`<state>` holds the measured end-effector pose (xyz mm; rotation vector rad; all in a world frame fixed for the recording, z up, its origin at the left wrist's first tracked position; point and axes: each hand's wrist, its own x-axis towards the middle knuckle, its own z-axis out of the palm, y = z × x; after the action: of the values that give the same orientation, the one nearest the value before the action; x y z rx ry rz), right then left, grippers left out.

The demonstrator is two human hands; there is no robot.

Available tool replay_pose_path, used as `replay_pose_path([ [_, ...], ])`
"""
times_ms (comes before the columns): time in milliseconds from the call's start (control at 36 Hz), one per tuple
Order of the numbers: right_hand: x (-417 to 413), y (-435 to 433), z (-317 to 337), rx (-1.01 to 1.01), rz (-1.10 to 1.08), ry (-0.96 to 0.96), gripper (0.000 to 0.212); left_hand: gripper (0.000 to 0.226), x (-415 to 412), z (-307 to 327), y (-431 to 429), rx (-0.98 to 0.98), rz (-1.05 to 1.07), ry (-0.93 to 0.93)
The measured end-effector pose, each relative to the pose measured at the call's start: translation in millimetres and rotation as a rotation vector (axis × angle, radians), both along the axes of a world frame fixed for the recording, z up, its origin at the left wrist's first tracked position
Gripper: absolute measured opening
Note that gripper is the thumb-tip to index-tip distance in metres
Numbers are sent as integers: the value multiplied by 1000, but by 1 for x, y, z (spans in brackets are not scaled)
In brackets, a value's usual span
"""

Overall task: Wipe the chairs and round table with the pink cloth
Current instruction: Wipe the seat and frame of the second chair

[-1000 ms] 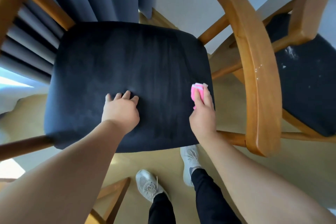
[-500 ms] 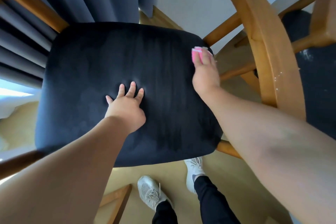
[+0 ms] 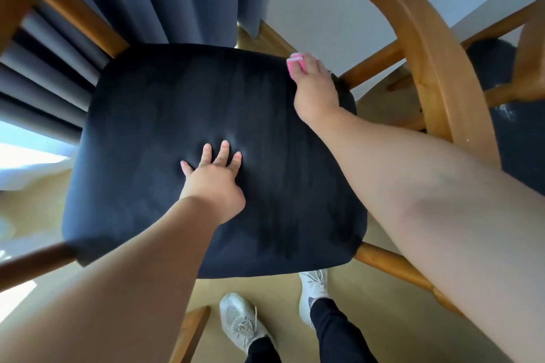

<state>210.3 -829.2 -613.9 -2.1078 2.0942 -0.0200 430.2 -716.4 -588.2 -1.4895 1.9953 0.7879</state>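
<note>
While left hand [image 3: 213, 183] spreads on the seat [image 3: 147, 127], right hand [image 3: 317, 94] presses pink cloth [image 3: 295, 63] near armrest [image 3: 427, 68].

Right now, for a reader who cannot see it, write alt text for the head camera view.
Seen from above, a right hand presses a pink cloth onto the far right corner of a dark chair seat, while the left hand rests spread flat at its middle.
</note>
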Motion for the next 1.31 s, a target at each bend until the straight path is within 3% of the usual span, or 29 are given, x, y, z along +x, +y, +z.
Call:
replay_pose_path([
  [222,-48,39,-10,65,-144,-14,81,75,1,-2,-2,-3,7,21],
  [306,-64,71,-12,107,-270,2,51,75,0,-1,-1,-5,4,13],
  [361,-63,81,-9,194,-408,-8,46,75,-1,-2,-1,-13,1,12],
  [417,-58,80,-2,281,-600,-108,48,75,-1,-1,0,-10,10,16],
  [472,-47,78,14,279,-639,-157,50,78,0,5,2,13,29,22],
  [583,-21,85,49,276,-443,-326,50,70,9,31,-6,-55,64,49],
  [639,-4,89,71,293,-431,-496,36,59,15,54,-6,-161,105,80],
  [778,35,90,147,341,-666,-941,49,45,36,130,16,-271,182,147],
  [917,63,114,243,467,-501,-1088,43,43,46,219,48,-378,323,207],
  [1028,75,136,316,556,-307,-1154,21,44,37,298,75,-487,437,298],
  [1306,83,164,459,894,39,-1526,35,58,18,449,129,-753,444,523],
])
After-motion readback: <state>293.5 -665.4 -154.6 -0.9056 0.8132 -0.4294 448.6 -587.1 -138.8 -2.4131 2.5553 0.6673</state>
